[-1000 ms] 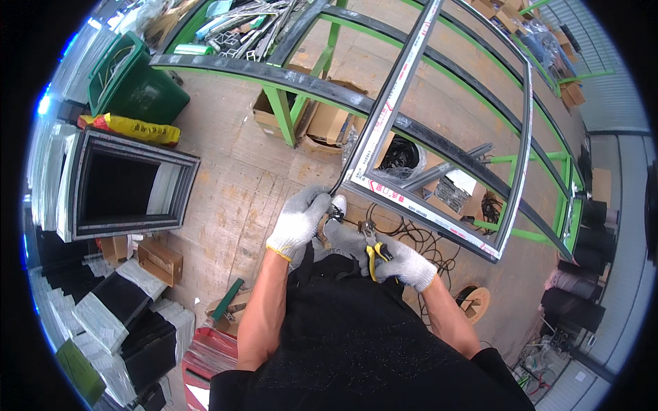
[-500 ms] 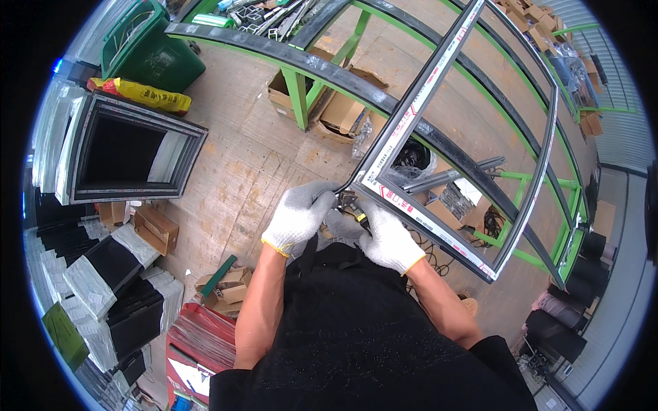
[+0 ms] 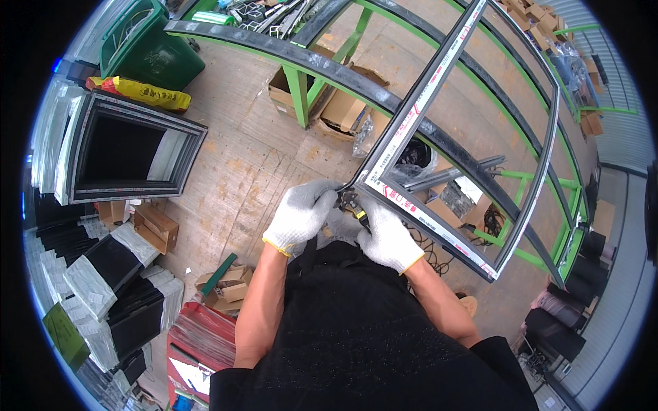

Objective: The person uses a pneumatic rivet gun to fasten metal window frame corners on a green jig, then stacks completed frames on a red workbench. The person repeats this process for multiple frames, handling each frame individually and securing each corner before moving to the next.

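A rectangular window frame (image 3: 439,229), dark with white printed protective film, lies across the green rack, its near left corner in front of me. My left hand (image 3: 301,212), in a white knit glove with a yellow cuff, is closed with thumb and fingers pinching the end of a thin black rubber strip (image 3: 354,181) beside that corner. In my right hand (image 3: 389,238), gloved the same way, are pliers (image 3: 351,205) with a dark metal head and black-and-yellow handles. Their jaws are close to the strip and the left fingertips; whether they touch it is hidden.
The green rack (image 3: 296,96) has black padded rails. Cardboard boxes (image 3: 343,109) stand beneath it. At left are a green bin (image 3: 147,51), stacked dark frames (image 3: 86,195) and wrapped bundles (image 3: 103,274). A red wrapped stack (image 3: 205,342) is near my left elbow. Black rolls (image 3: 558,329) lie at right.
The frame's near corner has shifted very slightly to the right, and the black strip shows more clearly between it and my left fingers. Both hands keep nearly the same place and grip.
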Demonstrator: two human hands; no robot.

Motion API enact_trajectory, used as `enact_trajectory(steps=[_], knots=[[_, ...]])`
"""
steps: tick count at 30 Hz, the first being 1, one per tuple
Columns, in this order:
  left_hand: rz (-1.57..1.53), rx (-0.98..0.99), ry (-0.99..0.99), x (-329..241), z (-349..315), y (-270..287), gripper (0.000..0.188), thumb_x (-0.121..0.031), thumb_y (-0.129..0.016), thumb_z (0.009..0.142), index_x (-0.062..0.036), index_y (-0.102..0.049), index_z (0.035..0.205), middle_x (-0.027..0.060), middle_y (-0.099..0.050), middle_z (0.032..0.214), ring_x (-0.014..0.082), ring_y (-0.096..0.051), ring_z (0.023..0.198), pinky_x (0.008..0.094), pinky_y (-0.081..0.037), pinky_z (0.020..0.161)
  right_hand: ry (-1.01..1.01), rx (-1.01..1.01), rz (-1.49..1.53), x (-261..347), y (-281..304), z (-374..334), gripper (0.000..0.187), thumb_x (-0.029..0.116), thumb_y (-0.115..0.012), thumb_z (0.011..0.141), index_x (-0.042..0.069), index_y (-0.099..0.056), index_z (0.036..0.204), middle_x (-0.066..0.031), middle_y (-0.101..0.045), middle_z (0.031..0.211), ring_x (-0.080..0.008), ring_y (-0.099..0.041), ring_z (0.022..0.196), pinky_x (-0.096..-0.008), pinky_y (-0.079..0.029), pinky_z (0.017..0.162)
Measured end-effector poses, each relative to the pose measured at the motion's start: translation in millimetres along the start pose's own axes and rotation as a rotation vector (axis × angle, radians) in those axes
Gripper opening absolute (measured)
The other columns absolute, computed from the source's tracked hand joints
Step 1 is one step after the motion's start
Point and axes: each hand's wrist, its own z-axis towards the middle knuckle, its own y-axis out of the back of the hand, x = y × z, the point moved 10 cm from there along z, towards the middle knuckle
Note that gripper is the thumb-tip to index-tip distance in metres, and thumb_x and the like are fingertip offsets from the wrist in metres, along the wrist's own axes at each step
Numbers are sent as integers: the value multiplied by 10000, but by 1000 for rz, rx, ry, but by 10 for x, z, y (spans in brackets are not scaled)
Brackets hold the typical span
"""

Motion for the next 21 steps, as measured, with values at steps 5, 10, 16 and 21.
enact_trajectory(steps=[5,10,16,21], knots=[[15,-4,-1,-17,5,8,336,-191,-598,1022,4,-759,1245,236,-781,1054,309,-763,966,404,-573,896,-45,34,-2,-77,-59,-27,450,75,-698,932,-34,-584,1353,-352,-652,1202,-535,-643,1120,-564,-533,945],[-4,29,9,20,15,-20,346,-214,-603,1025,8,-757,1241,229,-780,1042,313,-757,962,404,-572,892,-182,88,-11,-178,-134,-52,446,66,-676,892,-36,-594,1318,-341,-679,1107,-527,-665,1055,-561,-542,914],[-40,116,-63,7,219,-138,323,-239,-621,1020,14,-748,1176,208,-772,992,325,-750,915,417,-569,839,-347,194,146,-262,-169,-80,423,8,-640,823,-54,-619,1241,-320,-690,1031,-479,-680,992,-510,-536,878],[127,46,-167,-90,247,-207,226,-212,-630,1002,3,-685,1042,266,-700,937,483,-685,933,504,-539,810,-512,359,276,-296,-196,-204,275,17,-619,857,-33,-655,1125,-234,-726,919,-350,-717,847,-436,-552,768]])
